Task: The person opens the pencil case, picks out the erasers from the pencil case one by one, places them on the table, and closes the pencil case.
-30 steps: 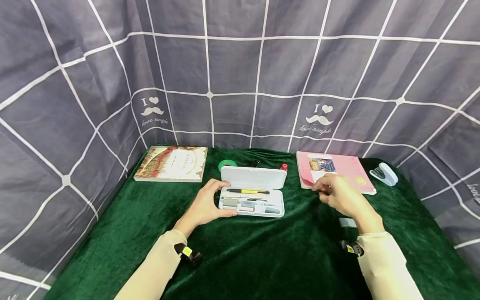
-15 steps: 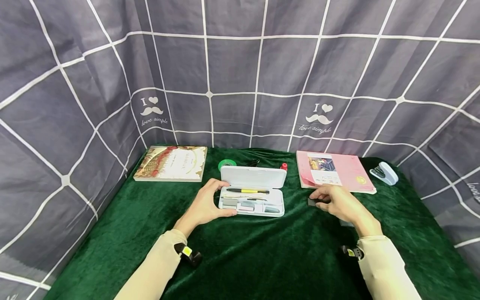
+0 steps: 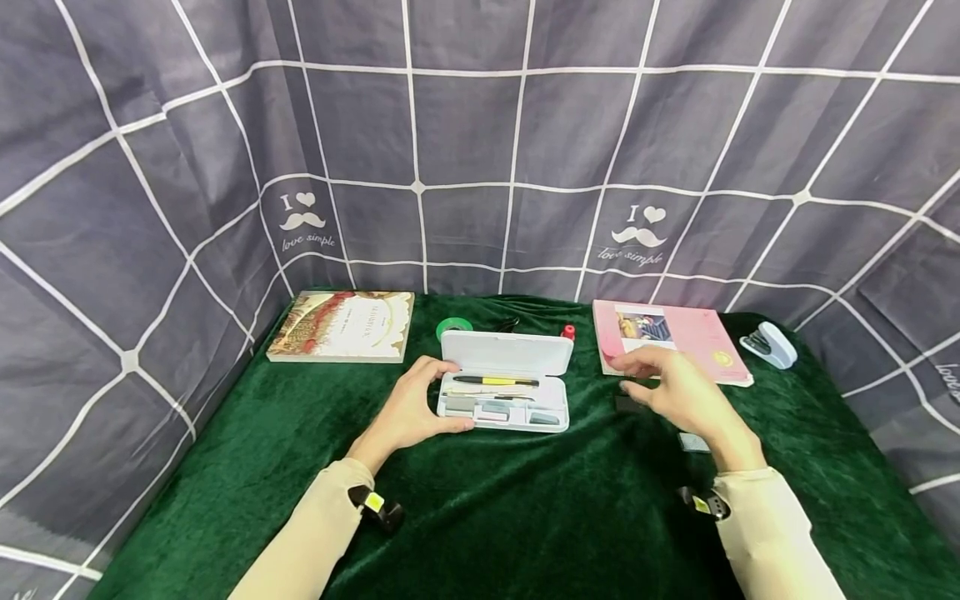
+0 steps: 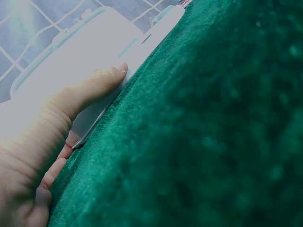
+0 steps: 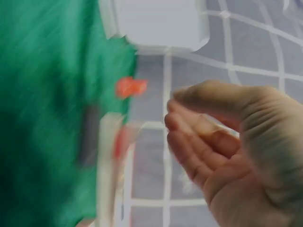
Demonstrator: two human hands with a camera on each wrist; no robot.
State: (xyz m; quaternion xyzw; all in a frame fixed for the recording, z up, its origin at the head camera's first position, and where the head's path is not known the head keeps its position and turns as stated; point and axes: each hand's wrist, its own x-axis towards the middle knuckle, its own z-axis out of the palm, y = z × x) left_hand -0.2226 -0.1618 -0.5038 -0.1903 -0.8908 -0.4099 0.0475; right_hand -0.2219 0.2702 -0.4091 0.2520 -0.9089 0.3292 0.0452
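Note:
A white pencil case (image 3: 504, 407) lies open on the green cloth (image 3: 525, 500), its lid (image 3: 506, 354) tipped back. Inside are a black and yellow pen (image 3: 495, 382) and small grey items. My left hand (image 3: 429, 402) grips the case's left end, thumb along the front edge (image 4: 90, 87). My right hand (image 3: 639, 377) hovers to the right of the case with fingers loosely curled and nothing in them (image 5: 208, 137). A small dark block (image 3: 625, 405) lies on the cloth just under its fingertips.
A picture book (image 3: 343, 327) lies at the back left, a pink notebook (image 3: 675, 337) at the back right, a pale stapler (image 3: 768, 346) beyond it. A green tape roll (image 3: 454, 327) and a red-capped item (image 3: 568, 333) sit behind the case. A small pale block (image 3: 693, 442) lies by my right wrist.
My right hand came down to the cloth with the small dark block, let it go and has lifted slightly. The left hand and the case have not moved.

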